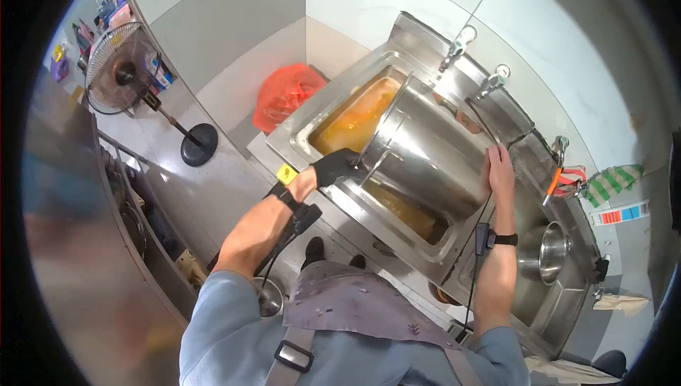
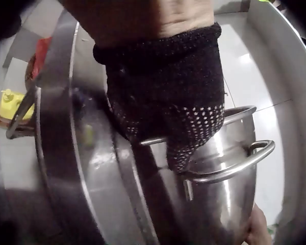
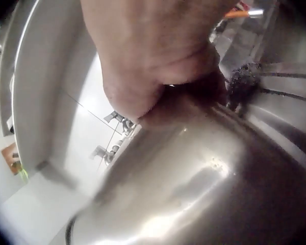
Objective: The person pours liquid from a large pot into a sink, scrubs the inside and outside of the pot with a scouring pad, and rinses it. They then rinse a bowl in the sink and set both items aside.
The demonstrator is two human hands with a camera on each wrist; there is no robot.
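Observation:
A large steel stockpot [image 1: 433, 148] lies tipped over a sink basin [image 1: 312, 138], its mouth facing left. My left hand [image 1: 336, 168], in a black glove, grips the pot near its rim, beside a loop handle [image 1: 381, 164]. In the left wrist view the dotted glove [image 2: 166, 97] reaches that handle, and the fingertips are mostly hidden. My bare right hand [image 1: 501, 170] holds the bottom edge of the pot. Seen from the right wrist, that hand [image 3: 158, 66] bends over the edge. Orange-tinted water [image 1: 362, 116] shows in the basin on both sides of the pot.
Two wall taps [image 1: 457, 47] stand behind the basin. To the right, a steel bowl [image 1: 553, 253] sits in another basin. A red plastic bag [image 1: 287, 95] is at the sink's left end. A standing fan [image 1: 124, 74] and a low shelf [image 1: 142, 223] are further left.

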